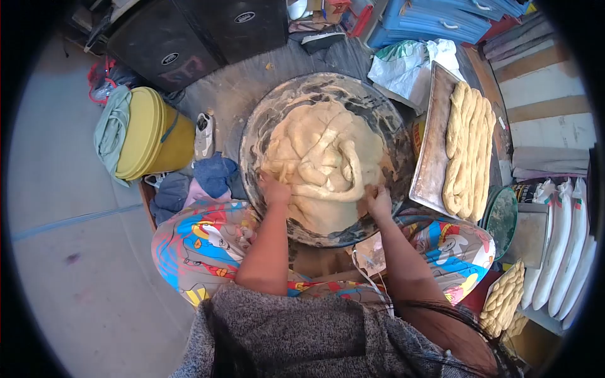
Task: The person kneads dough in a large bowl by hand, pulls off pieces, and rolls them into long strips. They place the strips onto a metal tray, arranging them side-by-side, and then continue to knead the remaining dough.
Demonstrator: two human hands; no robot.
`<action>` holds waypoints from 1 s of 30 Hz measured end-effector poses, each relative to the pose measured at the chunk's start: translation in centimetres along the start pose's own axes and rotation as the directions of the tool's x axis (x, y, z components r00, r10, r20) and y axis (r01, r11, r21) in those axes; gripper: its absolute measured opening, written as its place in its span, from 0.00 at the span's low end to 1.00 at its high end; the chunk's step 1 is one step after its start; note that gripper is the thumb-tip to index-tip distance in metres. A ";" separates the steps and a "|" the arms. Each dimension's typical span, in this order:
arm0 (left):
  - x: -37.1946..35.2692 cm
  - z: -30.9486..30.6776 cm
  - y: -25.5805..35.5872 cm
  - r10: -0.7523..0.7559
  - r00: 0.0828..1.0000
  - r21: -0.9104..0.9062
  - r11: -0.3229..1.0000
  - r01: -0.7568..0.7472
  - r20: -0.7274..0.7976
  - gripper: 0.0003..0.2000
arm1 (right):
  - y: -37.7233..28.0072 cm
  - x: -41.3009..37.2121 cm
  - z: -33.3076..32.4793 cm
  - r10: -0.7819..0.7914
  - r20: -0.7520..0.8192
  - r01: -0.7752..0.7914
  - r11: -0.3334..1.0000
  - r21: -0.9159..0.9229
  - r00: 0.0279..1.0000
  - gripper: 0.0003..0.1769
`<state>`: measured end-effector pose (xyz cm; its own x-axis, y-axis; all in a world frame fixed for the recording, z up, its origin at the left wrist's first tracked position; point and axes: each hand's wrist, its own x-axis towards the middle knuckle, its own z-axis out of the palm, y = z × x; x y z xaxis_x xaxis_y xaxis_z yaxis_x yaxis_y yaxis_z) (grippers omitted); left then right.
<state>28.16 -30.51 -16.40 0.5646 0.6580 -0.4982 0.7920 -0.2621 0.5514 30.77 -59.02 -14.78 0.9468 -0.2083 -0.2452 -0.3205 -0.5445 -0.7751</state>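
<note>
A large mass of pale dough [302, 142] fills much of a wide dark basin [384, 104] in front of my crossed legs. A thick rope-like fold of it runs across the middle and curls upward on the right. My left hand [275, 190] is closed on the dough at the left edge, its fingertips partly hidden. At the right edge, by the basin's inner wall, my right hand [379, 203] is curled with its fingers pressed together on the dough's edge. Smears of dough coat the inside of the basin.
Long twisted dough strips [469, 151] lie on a metal tray [432, 138] at right. A yellow lidded bucket [157, 132] and a shoe [204, 135] stand left. Braided pieces [504, 299], white sacks [558, 252] and a green-rimmed sieve [502, 220] sit lower right. Black speakers [189, 44] stand behind.
</note>
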 end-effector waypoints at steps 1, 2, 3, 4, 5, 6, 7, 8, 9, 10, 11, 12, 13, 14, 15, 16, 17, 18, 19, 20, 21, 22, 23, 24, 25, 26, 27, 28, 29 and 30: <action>-0.9 0.3 0.2 0.316 0.929 0.427 0.880 -0.210 -0.194 0.34 | -1.1 -0.7 -0.4 -0.338 -0.014 0.291 0.828 -0.479 0.941 0.12; -1.2 0.2 0.4 0.465 0.884 0.513 0.770 -0.381 -0.041 0.37 | -2.2 -1.2 -0.7 -0.407 0.100 0.412 0.821 -0.394 0.908 0.18; -1.8 0.4 0.8 0.463 0.886 0.514 0.769 -0.380 -0.038 0.37 | -3.2 -1.4 0.0 -0.459 0.253 0.524 0.741 -0.420 0.852 0.20; -2.5 0.8 1.1 0.525 0.826 0.479 0.682 -0.553 0.206 0.37 | -3.8 -1.7 0.8 -0.489 0.400 0.630 0.652 -0.422 0.775 0.23; -3.0 1.2 1.5 0.559 0.707 0.397 0.587 -0.706 0.433 0.38 | -3.9 -2.5 2.1 -0.488 0.399 0.627 0.655 -0.422 0.777 0.23; -4.0 1.5 1.6 0.560 0.705 0.398 0.583 -0.709 0.435 0.38 | -3.8 -3.2 3.6 -0.464 0.465 0.649 0.632 -0.423 0.754 0.24; -5.2 1.6 1.6 0.566 0.714 0.338 0.633 -0.696 0.412 0.36 | -3.9 -3.4 4.5 -0.442 0.528 0.675 0.606 -0.421 0.726 0.26; -5.7 1.7 1.9 0.568 0.726 0.276 0.680 -0.679 0.387 0.34 | -3.8 -3.4 4.9 -0.450 0.524 0.679 0.602 -0.420 0.723 0.26; -5.5 1.9 2.4 0.569 0.727 0.279 0.679 -0.679 0.383 0.34 | -4.0 -3.8 5.1 -0.352 0.585 0.654 0.609 -0.450 0.731 0.28; -5.2 2.1 2.9 0.646 0.659 0.295 0.591 -0.751 0.384 0.30 | -4.1 -4.0 5.2 -0.245 0.638 0.627 0.612 -0.482 0.730 0.29; -4.7 2.3 3.3 0.714 0.581 0.308 0.493 -0.813 0.391 0.27 | -4.0 -4.0 4.9 -0.242 0.638 0.624 0.615 -0.482 0.731 0.29; -4.0 2.5 3.6 0.710 0.579 0.305 0.493 -0.815 0.401 0.27 | -5.5 -4.4 3.7 -0.135 0.755 0.652 0.614 -0.444 0.642 0.31; -3.2 2.8 3.7 0.726 0.533 0.371 0.395 -0.840 0.434 0.23 | -6.0 -4.7 2.8 -0.020 0.849 0.673 0.619 -0.404 0.528 0.32; -2.4 3.1 3.9 0.739 0.487 0.426 0.294 -0.855 0.466 0.20 | -4.8 -5.0 2.3 -0.006 0.848 0.668 0.619 -0.413 0.530 0.32; -0.8 3.8 3.3 0.744 0.516 0.428 0.337 -0.839 0.425 0.19 | -3.3 -5.0 1.5 -0.044 0.894 0.767 0.534 -0.356 0.445 0.31; 0.9 4.3 2.8 0.749 0.542 0.427 0.378 -0.821 0.381 0.18 | -2.5 -4.8 0.8 -0.073 0.932 0.850 0.439 -0.289 0.355 0.31; 1.7 3.6 3.9 0.626 0.737 0.298 0.674 -0.676 0.257 0.18 | -3.6 -4.7 -0.2 -0.063 0.930 0.847 0.440 -0.299 0.362 0.31; 2.3 2.5 5.1 0.427 0.888 0.129 0.884 -0.450 0.172 0.19 | -6.1 -4.7 -1.6 0.055 0.954 0.850 0.440 -0.289 0.296 0.29; 3.2 1.6 5.6 0.488 0.872 0.175 0.863 -0.474 -0.044 0.19 | -7.5 -4.7 -2.2 0.169 0.961 0.854 0.444 -0.273 0.219 0.26; 3.6 0.8 5.9 0.531 0.807 0.228 0.845 -0.483 -0.259 0.19 | -5.7 -4.2 -1.5 0.171 0.962 0.854 0.444 -0.270 0.215 0.26; 3.0 -0.1 6.4 0.526 0.809 0.230 0.848 -0.477 -0.263 0.19 | -2.7 -3.3 -0.1 -0.048 0.973 0.759 0.635 -0.144 0.225 0.27; 2.3 -1.0 7.0 0.612 0.763 0.255 0.787 -0.562 -0.205 0.21 | -1.0 -2.6 0.9 -0.259 0.927 0.638 0.769 0.029 0.271 0.29; 1.9 -1.5 7.1 0.692 0.709 0.275 0.715 -0.643 -0.140 0.22 | -1.1 -1.9 1.6 -0.262 0.927 0.637 0.770 0.034 0.267 0.29; 2.5 -0.3 5.8 0.647 0.731 0.096 0.731 -0.675 0.216 0.25 | -1.5 -0.8 2.7 -0.322 0.870 0.488 0.866 0.111 0.373 0.28; 0.9 -0.3 6.2 0.532 0.699 -0.004 0.797 -0.604 0.478 0.29 | -2.6 0.0 3.5 -0.351 0.801 0.327 0.922 0.206 0.485 0.27; -1.5 0.2 6.5 0.400 0.586 -0.073 0.862 -0.501 0.705 0.33 | -3.4 0.7 3.7 -0.347 0.708 0.419 0.904 0.079 0.615 0.28; -3.8 1.9 4.6 0.501 0.599 0.012 0.760 -0.649 0.625 0.34 | -4.7 1.3 3.6 -0.357 0.589 0.482 0.874 -0.064 0.725 0.28; -5.4 3.3 2.3 0.604 0.581 0.112 0.634 -0.765 0.546 0.36 | -4.8 2.4 3.9 -0.334 0.456 0.462 0.863 -0.204 0.825 0.29; -5.9 3.5 1.1 0.603 0.579 0.113 0.633 -0.766 0.548 0.36 | -4.7 3.3 4.1 -0.318 0.305 0.414 0.845 -0.338 0.898 0.30; -6.3 3.6 0.3 0.620 0.558 0.288 0.486 -0.825 0.552 0.38 | -4.7 3.9 4.0 -0.316 0.305 0.413 0.845 -0.340 0.898 0.30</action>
<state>25.68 -37.27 -15.49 0.9342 -0.1851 -0.3050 -0.0143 -0.8736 0.4865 36.07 -53.97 -14.44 0.9604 0.2330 -0.1530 0.1106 -0.8223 -0.5581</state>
